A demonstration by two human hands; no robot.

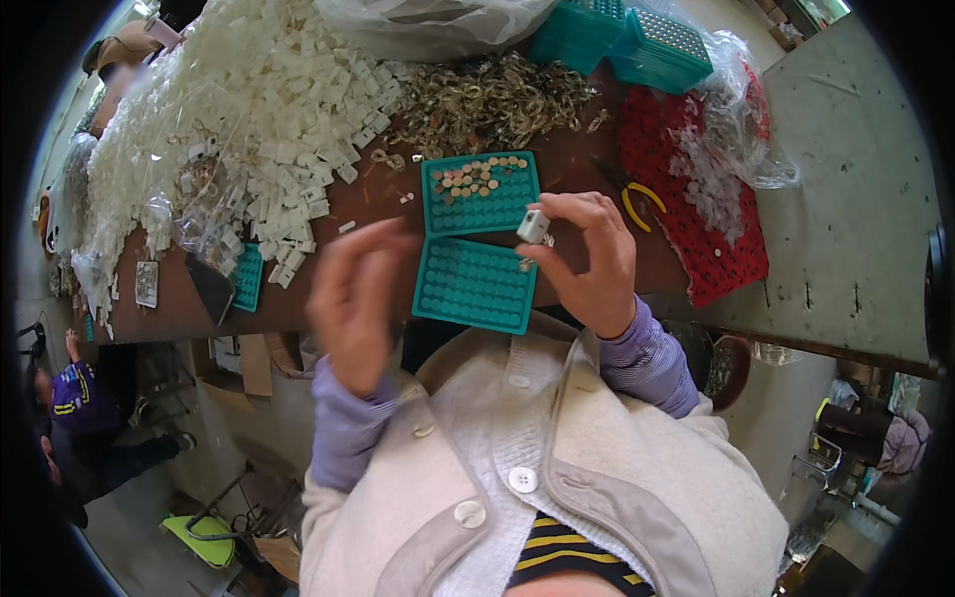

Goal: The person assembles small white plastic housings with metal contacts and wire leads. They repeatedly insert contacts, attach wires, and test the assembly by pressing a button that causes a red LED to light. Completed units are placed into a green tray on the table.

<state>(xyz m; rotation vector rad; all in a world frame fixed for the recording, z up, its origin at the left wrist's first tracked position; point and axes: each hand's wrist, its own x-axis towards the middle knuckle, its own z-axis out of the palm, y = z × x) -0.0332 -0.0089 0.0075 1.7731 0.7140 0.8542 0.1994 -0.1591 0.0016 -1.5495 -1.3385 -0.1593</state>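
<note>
Between the thumb and fingers of my right hand (pixel 597 261) is a small white plastic housing (pixel 533 227), with a bit of metal or clear wire showing beside it. My left hand (pixel 356 303) hovers to the left of the trays, smeared by motion, so its grip is unclear. In front of me lie two teal dimpled trays, edge to edge. The far tray (pixel 435 217) has several small round coppery discs (pixel 468 179) in its upper part; the near tray (pixel 473 284) shows bare dimples.
A large heap of white plastic housings (pixel 239 109) covers the table's left. Coiled clear wires (pixel 497 104) lie behind the trays. At right are yellow-handled pliers (pixel 637 207), a red cloth (pixel 716 264) with translucent bits, and stacked teal trays (pixel 662 55). The table edge curves before me.
</note>
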